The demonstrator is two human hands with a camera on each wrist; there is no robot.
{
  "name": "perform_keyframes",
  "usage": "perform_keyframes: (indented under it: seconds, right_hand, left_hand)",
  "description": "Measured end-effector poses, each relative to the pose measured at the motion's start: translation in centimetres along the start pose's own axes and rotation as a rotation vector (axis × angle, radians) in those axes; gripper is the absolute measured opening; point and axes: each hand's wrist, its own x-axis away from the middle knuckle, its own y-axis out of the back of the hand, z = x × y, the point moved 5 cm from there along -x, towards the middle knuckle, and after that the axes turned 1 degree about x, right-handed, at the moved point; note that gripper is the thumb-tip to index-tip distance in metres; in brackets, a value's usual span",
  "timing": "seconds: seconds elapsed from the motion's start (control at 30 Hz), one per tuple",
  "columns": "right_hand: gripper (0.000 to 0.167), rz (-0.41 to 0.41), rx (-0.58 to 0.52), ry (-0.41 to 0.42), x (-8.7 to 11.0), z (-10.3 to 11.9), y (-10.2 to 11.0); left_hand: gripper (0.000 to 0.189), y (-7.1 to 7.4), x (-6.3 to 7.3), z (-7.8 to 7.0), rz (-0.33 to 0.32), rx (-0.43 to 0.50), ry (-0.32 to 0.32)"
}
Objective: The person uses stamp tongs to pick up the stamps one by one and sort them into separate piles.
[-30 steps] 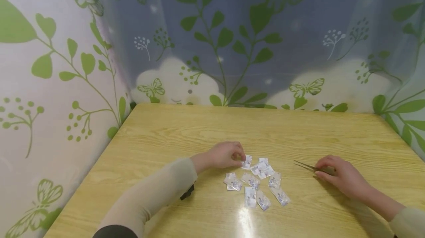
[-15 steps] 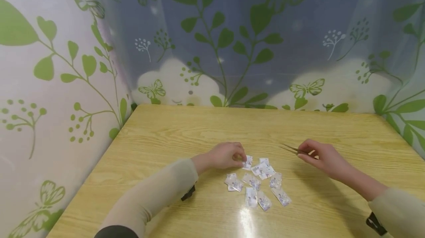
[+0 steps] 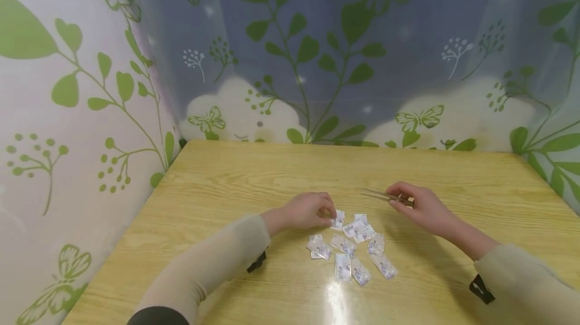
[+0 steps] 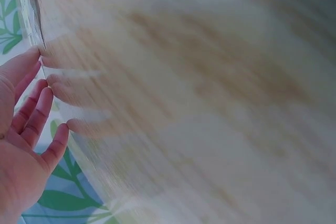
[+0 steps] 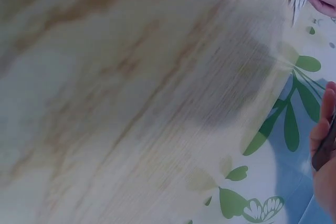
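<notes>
In the head view my left hand (image 3: 310,210) rests low on the table, thumb and forefinger pinching the edge of a small flat clear packet (image 3: 339,219) with bluish print. The left wrist view shows that hand (image 4: 26,135) with its other fingertips down on the tabletop. My right hand (image 3: 419,208) is raised above the table, to the right of the packets, and grips tweezers (image 3: 378,195). Their two tips point left, slightly apart, with nothing between them. Several similar packets (image 3: 360,229) lie flat in a loose group, some overlapping, between and nearer than my hands.
The wood-grain table (image 3: 254,174) has a bright glare spot at the front. Behind it hangs a blue and white cloth (image 3: 326,93) with green leaves and butterflies. A similar pale cloth (image 3: 81,164) stands along the left side.
My right hand has lifted and moved left and away from me, bringing the tweezers closer to the left hand. The left hand and packets have stayed in place.
</notes>
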Motion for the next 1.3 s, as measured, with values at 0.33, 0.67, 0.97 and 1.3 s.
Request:
perform_keyframes:
  seconds: [0.33, 0.67, 0.97, 1.3]
  right_hand:
    - [0.009, 0.118, 0.057, -0.065, -1.3, -0.7, -1.7]
    - [0.007, 0.277, 0.101, -0.056, -1.5, -0.4, -3.2]
    - [0.006, 0.293, 0.121, -0.022, -1.8, 0.3, -4.0]
    - [0.008, 0.290, 0.104, -0.012, -2.2, 0.5, -4.8]
  left_hand:
    - [0.014, 0.1, 0.1, 0.0, -0.014, -0.013, -0.006]
    - [0.018, 0.2, 0.2, -0.1, -0.026, 0.008, -0.002]
    - [0.017, 0.1, 0.0, 0.1, -0.026, -0.010, -0.002]
    - [0.015, 0.1, 0.1, 0.1, -0.030, -0.011, -0.003]
